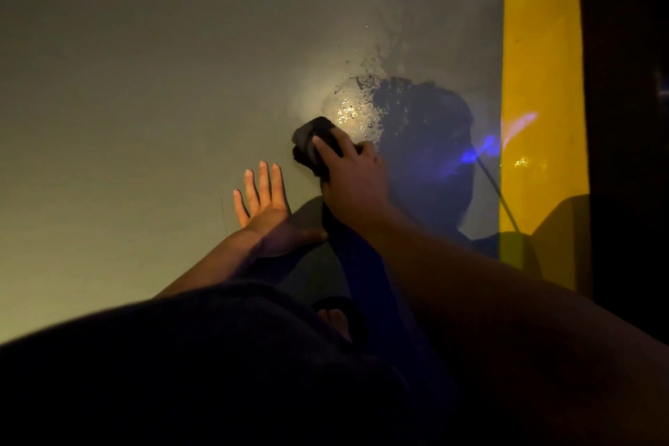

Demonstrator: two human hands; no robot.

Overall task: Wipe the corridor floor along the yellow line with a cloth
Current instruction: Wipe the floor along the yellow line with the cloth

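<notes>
Crouched low, a person's right hand point(353, 170) presses a bunched dark cloth point(313, 145) onto the wet floor point(144, 83); the left hand point(266, 206) braces flat, fingers spread. Mid-wipe; next stroke likely heads toward the yellow line point(541, 47) along the right edge.

dark cloth point(311, 145), grey-green floor point(144, 101), yellow line point(539, 47)

Right hand point(353, 170) hides much of the cloth point(313, 141).

The cloth point(314, 145) lies on the floor point(144, 83), left of the line point(541, 47) and well apart from it. The right hand point(353, 174) rests on the cloth. The left hand point(268, 214) lies flat on the floor, nearer and left of the cloth. Droplets point(356, 112) lie just behind the cloth.
</notes>
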